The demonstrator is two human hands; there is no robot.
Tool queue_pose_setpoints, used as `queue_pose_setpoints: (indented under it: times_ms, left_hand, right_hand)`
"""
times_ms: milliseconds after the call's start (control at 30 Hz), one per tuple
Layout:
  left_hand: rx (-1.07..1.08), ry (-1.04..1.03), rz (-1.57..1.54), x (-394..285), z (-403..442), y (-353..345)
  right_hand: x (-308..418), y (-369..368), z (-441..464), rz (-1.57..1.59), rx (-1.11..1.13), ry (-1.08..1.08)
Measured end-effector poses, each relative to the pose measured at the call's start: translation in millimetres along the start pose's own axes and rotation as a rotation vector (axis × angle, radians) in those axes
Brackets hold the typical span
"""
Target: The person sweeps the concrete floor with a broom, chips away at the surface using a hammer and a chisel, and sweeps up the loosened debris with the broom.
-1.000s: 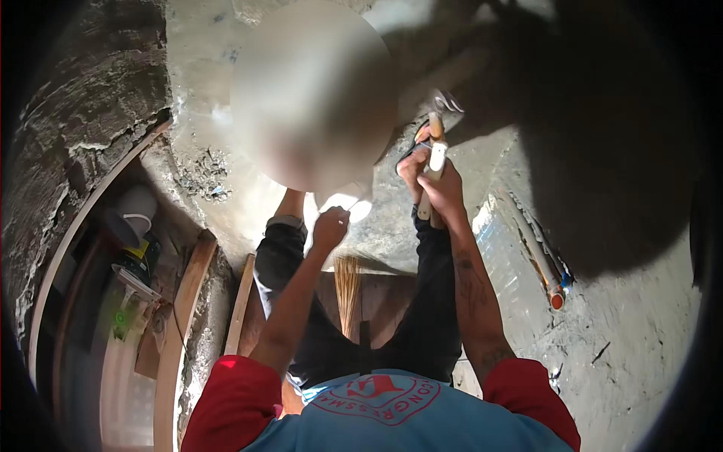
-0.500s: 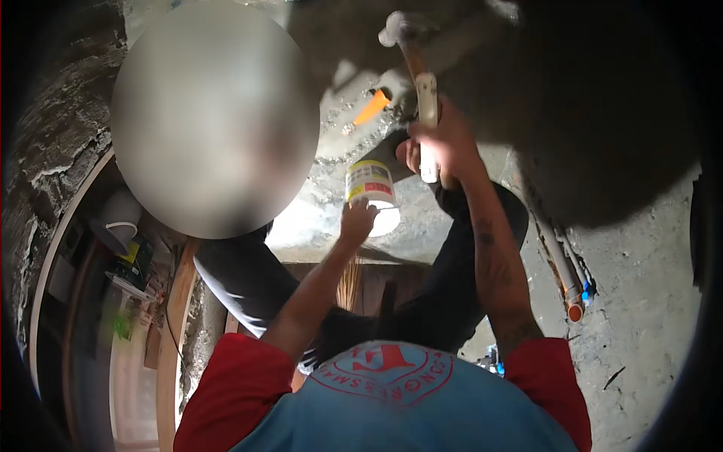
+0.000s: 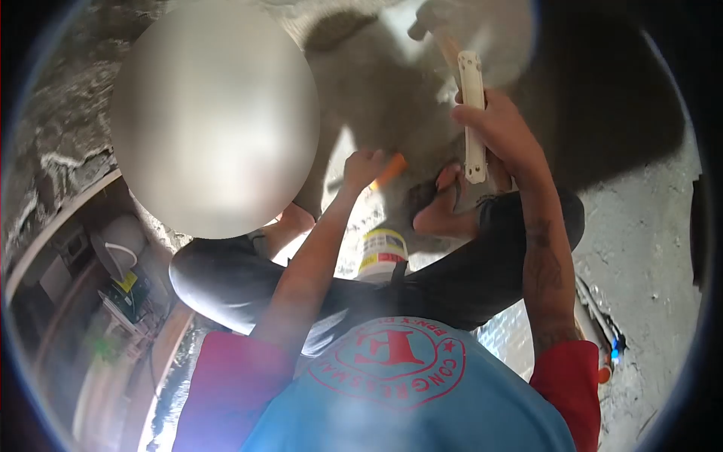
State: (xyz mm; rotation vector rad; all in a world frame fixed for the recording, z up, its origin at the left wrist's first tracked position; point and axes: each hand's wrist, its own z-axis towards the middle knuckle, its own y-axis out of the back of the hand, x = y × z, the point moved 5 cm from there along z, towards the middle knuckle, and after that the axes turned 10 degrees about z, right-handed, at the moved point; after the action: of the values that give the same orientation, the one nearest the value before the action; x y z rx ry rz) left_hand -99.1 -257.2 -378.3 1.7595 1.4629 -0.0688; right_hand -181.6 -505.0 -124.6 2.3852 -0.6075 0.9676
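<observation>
- Two things share the right hand (image 3: 497, 129), upper right of the frame: a pale strip (image 3: 472, 84), gripped near its middle, and apparently a hammer (image 3: 449, 50), whose handle runs behind the strip. Bundling both this way probably spares the other hand.
- The left hand (image 3: 362, 167), near the centre, has its fingers partly curled just beside an orange piece (image 3: 390, 172); whether it holds that piece, one cannot tell.
- One labelled tub (image 3: 383, 247) sits between the person's legs (image 3: 226, 279), below centre, perhaps for easy reach; its contents cannot be seen.
</observation>
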Motion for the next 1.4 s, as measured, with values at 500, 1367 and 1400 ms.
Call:
queue_pose_setpoints:
  times_ms: [500,1367,1400]
  left_hand:
    - [0.145,0.031,-1.037,-155.4,-73.7,79.5]
    - [-0.094,0.095,-0.676,-45.6,66.5,251.9]
    - [-0.157,0.124,-0.483,-42.5,79.7,252.8]
  right_hand:
    - [-16.6,-73.8,-0.6,-0.124,-0.196,0.047]
    - [1.5,-63.2,-8.9,0.468,-0.196,0.197]
    - [-0.4,-67.4,5.4,0.473,-0.196,0.169]
